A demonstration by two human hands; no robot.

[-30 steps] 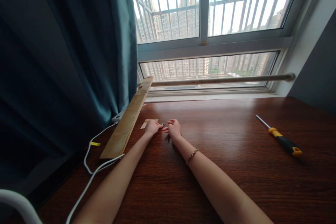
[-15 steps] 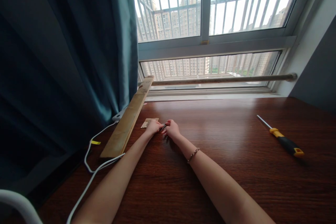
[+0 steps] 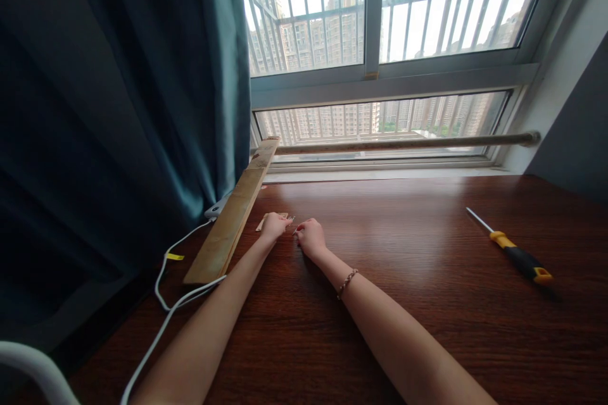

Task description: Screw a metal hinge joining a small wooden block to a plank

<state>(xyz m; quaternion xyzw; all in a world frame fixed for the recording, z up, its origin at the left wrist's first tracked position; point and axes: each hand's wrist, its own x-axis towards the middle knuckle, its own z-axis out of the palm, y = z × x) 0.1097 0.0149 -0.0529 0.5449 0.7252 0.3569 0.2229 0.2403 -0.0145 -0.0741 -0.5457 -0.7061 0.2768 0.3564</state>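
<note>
Over the far left part of the table, my left hand (image 3: 275,226) is closed, its fingertips pinching a small metallic piece (image 3: 292,219) too tiny to name. A short gap to the right, my right hand (image 3: 311,238) is also closed. Between its thumb and finger pokes a small light-coloured bit (image 3: 295,231), whose kind I cannot make out. A flat, pale brown piece (image 3: 261,223) like card or thin wood lies on the table, partly covered by my left hand.
A long wooden plank (image 3: 230,221) leans from the table toward the window bar (image 3: 403,144). White cables (image 3: 161,329) run along the left side beside a blue curtain (image 3: 190,107). A yellow-and-black screwdriver (image 3: 520,256) lies on the brown table (image 3: 403,253) at right.
My two hands were together at a small dark metal thing. Now they are slightly apart, with a small piece at the fingertips of each.
</note>
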